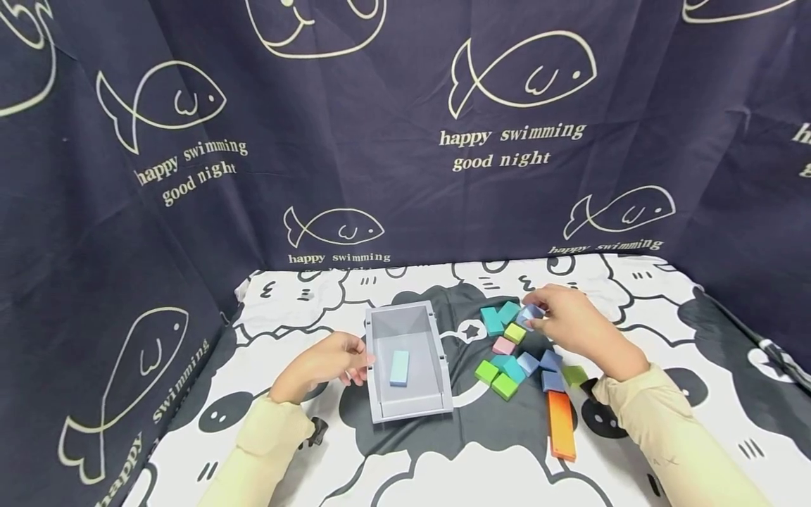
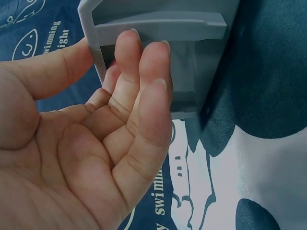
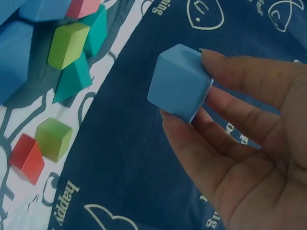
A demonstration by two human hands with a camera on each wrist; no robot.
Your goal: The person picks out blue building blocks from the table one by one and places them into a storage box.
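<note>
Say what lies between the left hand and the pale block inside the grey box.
In the head view, the grey box's side wall and some bare floor separate the left hand from the pale block.

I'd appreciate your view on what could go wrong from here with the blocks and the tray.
The right hand holds a blue block by the fingertips, so it might slip. Loose blocks sit close by, including a teal block, so a stray finger could scatter them. The left hand is at the rim of the tray; a bump there could shift the tray and slide the light blue block inside.
</note>
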